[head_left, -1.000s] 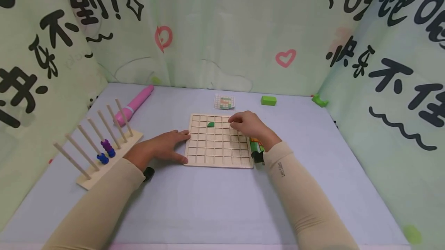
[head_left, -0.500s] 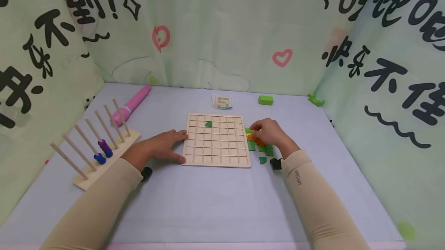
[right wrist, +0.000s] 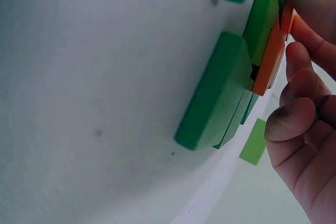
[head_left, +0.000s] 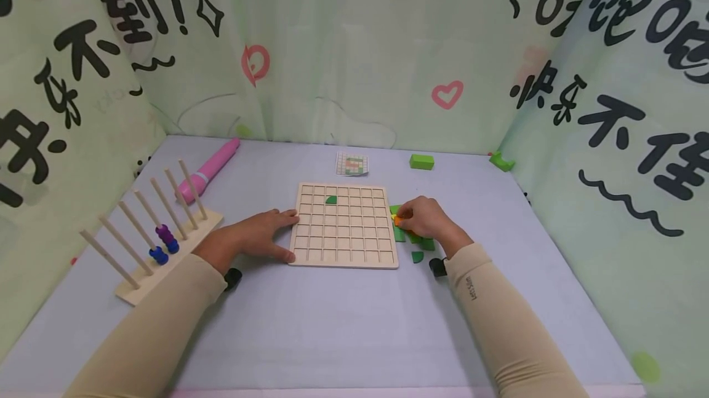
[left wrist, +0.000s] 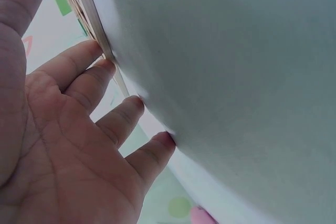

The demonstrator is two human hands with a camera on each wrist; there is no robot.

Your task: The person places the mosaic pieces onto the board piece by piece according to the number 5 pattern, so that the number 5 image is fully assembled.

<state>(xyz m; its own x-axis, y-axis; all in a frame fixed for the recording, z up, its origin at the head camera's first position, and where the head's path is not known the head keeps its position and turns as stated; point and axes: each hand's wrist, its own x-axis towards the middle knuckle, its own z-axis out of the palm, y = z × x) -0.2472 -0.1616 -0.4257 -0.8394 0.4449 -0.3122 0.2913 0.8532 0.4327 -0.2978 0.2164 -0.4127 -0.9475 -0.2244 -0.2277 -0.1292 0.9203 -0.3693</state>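
Note:
A square wooden grid board [head_left: 344, 233] lies flat on the table, with one green quarter-round tile [head_left: 331, 200] in an upper cell. My left hand [head_left: 260, 235] rests at the board's left edge, fingers extended; in the left wrist view the fingertips [left wrist: 107, 66] touch its side. Right of the board, my right hand [head_left: 428, 219] is over a pile of green and orange tiles. Its thumb and forefinger pinch an orange tile [right wrist: 289, 8] at the pile's edge. Green tiles [right wrist: 218, 95] lie beneath and beside it, partly hidden by the hand in the head view.
A peg rack [head_left: 130, 290] with blue and purple beads stands left, near the left forearm. Behind the board lie a pattern card [head_left: 352, 164], a green block [head_left: 422, 162] and a pink pen-like object [head_left: 213, 167]. A green curved piece [head_left: 501, 162] sits far right.
My right hand has left the board's upper right part and moved right to the tile pile, where its fingers have closed on an orange tile. The left hand stays at the board's edge.

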